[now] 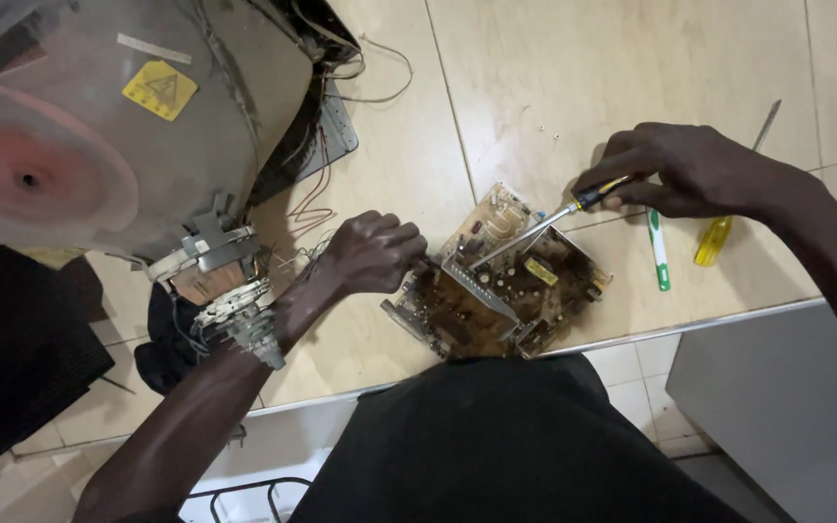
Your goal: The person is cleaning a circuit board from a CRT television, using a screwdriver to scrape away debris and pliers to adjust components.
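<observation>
Tube first, far left: a big grey picture tube [118, 126] lies on the worktop [496, 87] with its neck and copper yoke [230, 291] pointing down toward the near edge, loose wires [360, 68] trailing off behind it.

Next over is the left hand [372, 254] — curled into a fist against the left edge of a dusty brown circuit board [496, 276], gripping or pinning it; I can't tell which from this angle. The board sits at the near edge of the worktop, turned at an angle, right between the two hands.

The right hand [675, 172] is closed around the black-and-yellow handle of a screwdriver [544, 221]. Its long axis runs down and to the left from the hand, shaft low over the board, tip landing about mid-board near the metal heat sink. So the board lies down-left of the right hand, and the left hand is the one actually touching it.

Just beside the right hand — a green-and-white pen-like tool [659, 254] and a yellow-handled screwdriver [719, 232], both lying untouched.
</observation>
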